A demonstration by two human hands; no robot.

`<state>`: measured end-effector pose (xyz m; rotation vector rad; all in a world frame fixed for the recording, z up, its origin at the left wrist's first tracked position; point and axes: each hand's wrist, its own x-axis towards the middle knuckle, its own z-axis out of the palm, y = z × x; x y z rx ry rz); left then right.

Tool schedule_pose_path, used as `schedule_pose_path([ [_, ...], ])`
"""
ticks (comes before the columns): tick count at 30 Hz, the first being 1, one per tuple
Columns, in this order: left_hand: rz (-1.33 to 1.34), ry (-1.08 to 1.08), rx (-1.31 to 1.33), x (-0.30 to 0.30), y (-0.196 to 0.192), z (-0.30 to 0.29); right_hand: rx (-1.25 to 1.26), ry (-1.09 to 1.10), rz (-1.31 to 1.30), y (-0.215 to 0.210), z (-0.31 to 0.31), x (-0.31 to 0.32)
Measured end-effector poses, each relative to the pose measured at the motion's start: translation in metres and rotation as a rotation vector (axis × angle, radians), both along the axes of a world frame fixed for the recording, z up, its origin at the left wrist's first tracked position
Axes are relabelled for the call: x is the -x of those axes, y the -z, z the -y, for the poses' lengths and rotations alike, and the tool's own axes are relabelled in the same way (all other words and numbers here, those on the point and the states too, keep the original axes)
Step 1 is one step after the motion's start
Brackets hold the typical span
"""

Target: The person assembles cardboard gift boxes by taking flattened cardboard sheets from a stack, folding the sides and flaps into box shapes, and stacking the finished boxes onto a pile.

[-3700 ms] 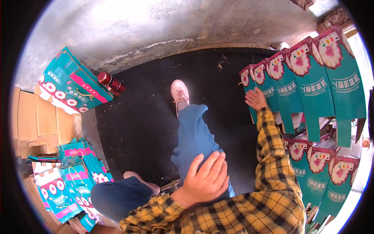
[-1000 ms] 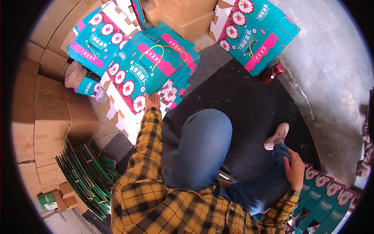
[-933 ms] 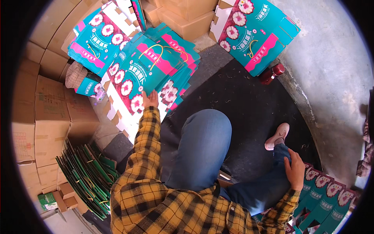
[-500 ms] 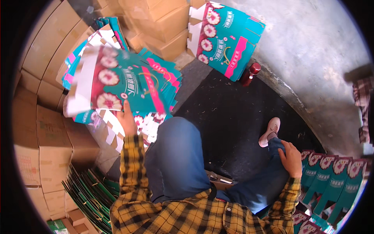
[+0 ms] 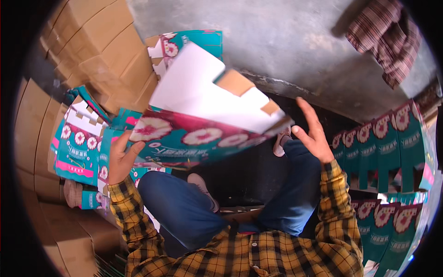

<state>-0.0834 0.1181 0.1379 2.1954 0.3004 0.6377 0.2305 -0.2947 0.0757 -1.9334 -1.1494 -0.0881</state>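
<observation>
We hold the flat teal carton (image 5: 203, 134) by its left end in our left hand (image 5: 121, 159), fingers clamped on it, while our right hand (image 5: 314, 134), fingers spread, nears the free end, probably to open it up.

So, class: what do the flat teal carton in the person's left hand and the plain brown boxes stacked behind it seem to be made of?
The teal carton looks like printed paperboard: glossy coloured print outside, plain white inside, brown raw board on the cut flaps. The left hand grips its edge and it stays flat, so it seems fairly stiff. The brown boxes look like unprinted matte cardboard, probably corrugated, though no cut edge shows to confirm that.
</observation>
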Motion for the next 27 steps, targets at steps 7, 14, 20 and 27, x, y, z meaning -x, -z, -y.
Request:
schedule_pose_path([
  [7,-0.211,0.169,-0.064,-0.047,0.019,-0.003,0.274,-0.385,-0.799,0.030,-0.014,0.011],
  [14,-0.098,-0.044,-0.395,-0.098,0.119,0.051,0.124,-0.290,-0.884,0.083,-0.046,0.010],
  [20,-0.307,0.352,-0.194,-0.107,0.148,0.147,-0.016,-0.004,-1.054,0.110,-0.055,-0.014],
  [27,-0.310,0.366,-0.087,-0.120,0.160,0.178,-0.101,0.038,-1.223,0.116,-0.076,-0.006],
])
